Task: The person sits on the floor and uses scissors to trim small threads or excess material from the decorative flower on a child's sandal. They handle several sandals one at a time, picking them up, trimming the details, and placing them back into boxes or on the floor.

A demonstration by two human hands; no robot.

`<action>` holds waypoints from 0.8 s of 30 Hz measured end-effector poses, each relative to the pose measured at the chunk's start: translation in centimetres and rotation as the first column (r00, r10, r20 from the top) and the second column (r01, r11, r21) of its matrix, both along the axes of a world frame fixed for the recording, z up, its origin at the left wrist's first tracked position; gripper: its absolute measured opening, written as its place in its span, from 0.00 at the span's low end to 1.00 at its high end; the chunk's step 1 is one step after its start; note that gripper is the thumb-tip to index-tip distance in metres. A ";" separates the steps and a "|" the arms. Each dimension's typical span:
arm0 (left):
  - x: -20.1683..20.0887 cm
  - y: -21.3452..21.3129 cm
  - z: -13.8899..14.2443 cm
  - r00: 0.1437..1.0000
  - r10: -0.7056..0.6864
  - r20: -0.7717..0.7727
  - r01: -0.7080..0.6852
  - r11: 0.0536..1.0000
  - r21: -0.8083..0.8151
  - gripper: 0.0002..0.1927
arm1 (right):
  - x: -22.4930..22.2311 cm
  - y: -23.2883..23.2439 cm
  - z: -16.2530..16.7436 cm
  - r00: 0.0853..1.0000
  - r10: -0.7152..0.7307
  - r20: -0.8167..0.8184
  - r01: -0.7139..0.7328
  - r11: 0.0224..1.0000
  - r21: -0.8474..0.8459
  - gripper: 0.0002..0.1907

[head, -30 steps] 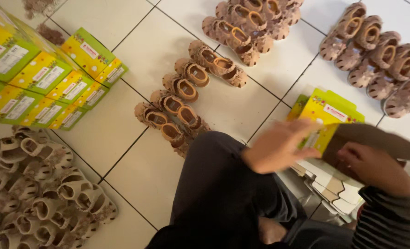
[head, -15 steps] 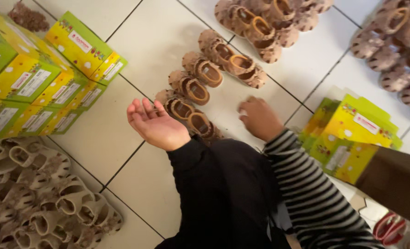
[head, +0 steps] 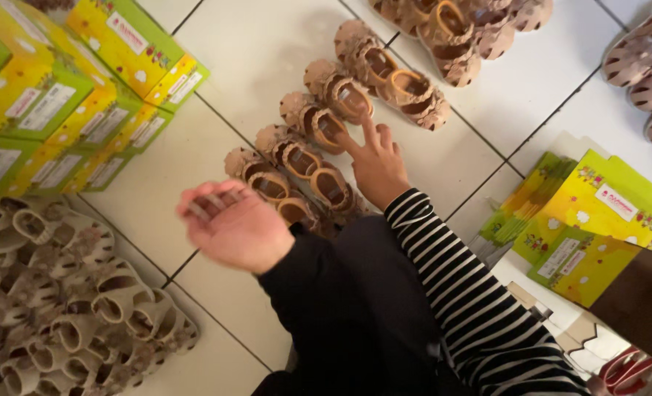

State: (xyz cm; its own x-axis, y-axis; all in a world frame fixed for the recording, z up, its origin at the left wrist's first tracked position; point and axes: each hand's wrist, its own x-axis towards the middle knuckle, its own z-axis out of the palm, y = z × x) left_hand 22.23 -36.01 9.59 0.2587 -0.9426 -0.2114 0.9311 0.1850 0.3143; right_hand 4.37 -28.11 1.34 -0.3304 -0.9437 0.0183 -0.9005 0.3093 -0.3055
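Your right hand (head: 378, 167) is down on the row of little tan sandals (head: 318, 158) lined up on the white tile floor (head: 256, 55), fingers spread loose with the index finger stretched toward one near the middle of the row, touching or right at its strap, so nothing is gripped yet. If you're picking one up, I'd say go for the ankle strap or the heel cup instead of pinching the toe, because these look soft and floppy and the neighbours sit touching each other, so a sloppy grab would probably drag the next one out of line. Pull it straight up and keep your wrist low. Your right forearm in the striped sleeve (head: 472, 293) comes in from the lower right, crossing over your dark-trousered knee (head: 348, 308), wrist roughly flat and palm down. Your left hand (head: 230, 224) is floating above the floor just left of the row, palm up and fingers curled; it's blurred, so I can't tell for sure, but it looks like it's holding nothing. The stack of green and yellow boxes (head: 69, 95) sits at the upper left, flat box blanks (head: 582, 220) lie on your right, and a heap of paler sandals (head: 62, 308) fills the lower left, well apart from the row you're working on
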 end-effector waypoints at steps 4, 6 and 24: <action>1.1 0.8 0.8 0.994 0.097 0.051 -0.096 0.995 -0.031 0.07 | 0.1 0.7 -0.1 1.000 0.006 0.016 -0.004 0.992 -0.123 0.27; 0.8 0.9 0.9 0.995 0.087 0.040 -0.087 0.996 -0.007 0.07 | 0.3 0.5 0.0 0.994 0.049 0.094 -0.030 0.980 -0.196 0.25; -1.9 0.7 1.0 0.997 0.020 0.074 -0.030 0.990 0.135 0.06 | -1.4 0.3 -1.4 0.984 -0.130 0.120 0.154 0.963 -0.219 0.24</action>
